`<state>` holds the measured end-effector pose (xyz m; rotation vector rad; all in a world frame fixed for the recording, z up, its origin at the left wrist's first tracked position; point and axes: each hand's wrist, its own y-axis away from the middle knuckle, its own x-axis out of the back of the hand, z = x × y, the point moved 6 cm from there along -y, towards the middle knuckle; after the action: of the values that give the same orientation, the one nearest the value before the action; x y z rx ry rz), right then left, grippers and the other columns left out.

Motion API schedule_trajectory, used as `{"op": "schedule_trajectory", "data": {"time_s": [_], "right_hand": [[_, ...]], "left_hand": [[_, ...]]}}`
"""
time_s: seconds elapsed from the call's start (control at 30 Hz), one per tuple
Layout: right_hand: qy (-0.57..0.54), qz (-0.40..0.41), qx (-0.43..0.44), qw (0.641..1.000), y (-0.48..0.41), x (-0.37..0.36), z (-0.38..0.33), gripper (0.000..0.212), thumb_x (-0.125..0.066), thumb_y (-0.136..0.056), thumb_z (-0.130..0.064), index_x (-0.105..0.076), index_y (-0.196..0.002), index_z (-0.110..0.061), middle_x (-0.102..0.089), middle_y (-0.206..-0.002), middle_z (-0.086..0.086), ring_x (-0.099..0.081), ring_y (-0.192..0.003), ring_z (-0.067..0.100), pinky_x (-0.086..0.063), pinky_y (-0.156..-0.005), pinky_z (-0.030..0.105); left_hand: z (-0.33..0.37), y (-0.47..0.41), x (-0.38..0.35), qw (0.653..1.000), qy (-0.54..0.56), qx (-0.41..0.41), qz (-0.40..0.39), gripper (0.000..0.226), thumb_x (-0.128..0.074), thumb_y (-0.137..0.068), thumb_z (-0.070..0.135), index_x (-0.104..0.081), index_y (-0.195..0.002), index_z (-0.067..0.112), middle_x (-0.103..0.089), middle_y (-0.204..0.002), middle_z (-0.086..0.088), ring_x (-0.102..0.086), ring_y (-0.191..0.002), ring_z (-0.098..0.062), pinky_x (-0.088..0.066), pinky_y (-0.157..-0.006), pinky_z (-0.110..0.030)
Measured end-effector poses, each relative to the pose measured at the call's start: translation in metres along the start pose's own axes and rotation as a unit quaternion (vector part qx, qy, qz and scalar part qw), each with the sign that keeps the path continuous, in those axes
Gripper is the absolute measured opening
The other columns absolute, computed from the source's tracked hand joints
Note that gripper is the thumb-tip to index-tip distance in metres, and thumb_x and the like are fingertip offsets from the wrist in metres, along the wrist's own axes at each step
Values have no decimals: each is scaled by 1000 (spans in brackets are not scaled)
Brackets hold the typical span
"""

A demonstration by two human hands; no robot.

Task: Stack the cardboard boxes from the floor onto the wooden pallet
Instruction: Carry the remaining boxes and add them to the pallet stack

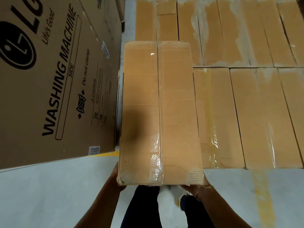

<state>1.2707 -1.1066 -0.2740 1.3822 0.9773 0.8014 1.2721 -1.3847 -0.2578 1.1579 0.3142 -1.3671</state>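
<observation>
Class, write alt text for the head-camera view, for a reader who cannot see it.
Two hands hold a long brown taped cardboard box by its near end, left hand and right hand at its corners. Rows of similar brown boxes lie ahead and right; a large printed washing-machine carton stands left.

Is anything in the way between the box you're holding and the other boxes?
Nothing visible. The held box hangs right beside the laid boxes; the big washing machine carton stands on its left.
</observation>
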Motion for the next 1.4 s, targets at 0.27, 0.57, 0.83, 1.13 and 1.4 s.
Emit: {"op": "schedule_trajectory", "data": {"time_s": [0.27, 0.57, 0.83, 1.13, 1.4], "right_hand": [[200, 28, 79, 976, 44, 6, -30, 42, -41, -94, -56, -67, -102, -24, -70, -98, 7, -54, -103, 27, -31, -107, 48], [398, 20, 265, 878, 146, -24, -59, 54, -59, -76, -70, -65, -106, -26, -65, -110, -3, -58, -106, 20, -47, -96, 39], [654, -7, 368, 661, 214, -4, -55, 73, -52, -97, -55, -27, -158, -23, -28, -163, -3, -30, -148, 20, -28, -116, 32], [710, 66, 507, 484, 298, 56, -72, 74, -45, -99, -57, -16, -159, -25, -14, -167, -5, -20, -151, 18, -25, -119, 41], [655, 122, 533, 521, 337, 140, -111, 74, -47, -98, -58, -18, -159, -28, -14, -167, -6, -19, -151, 16, -23, -118, 43]], "left_hand": [[30, 35, -5, 915, -142, 202, 318, 62, -40, -98, 67, -71, -116, 16, -76, -103, -10, -72, -95, -33, -59, -76, -53], [76, 64, -82, 855, -407, 102, 304, 58, -60, -80, 69, -63, -108, 18, -60, -104, -8, -56, -89, -22, -45, -83, -35], [67, 108, -115, 776, -573, 9, 264, 105, -55, -72, 89, -38, -153, 25, -50, -151, -7, -48, -139, -30, -41, -112, -55], [41, 138, -262, 620, -744, -128, 214, 76, -47, -100, 60, -27, -160, 20, -26, -166, -5, -23, -152, -22, -24, -122, -45], [-6, 86, -362, 582, -790, -156, 114, 74, -43, -99, 63, -26, -160, 24, -23, -167, -3, -19, -154, -21, -22, -123, -46]]}}
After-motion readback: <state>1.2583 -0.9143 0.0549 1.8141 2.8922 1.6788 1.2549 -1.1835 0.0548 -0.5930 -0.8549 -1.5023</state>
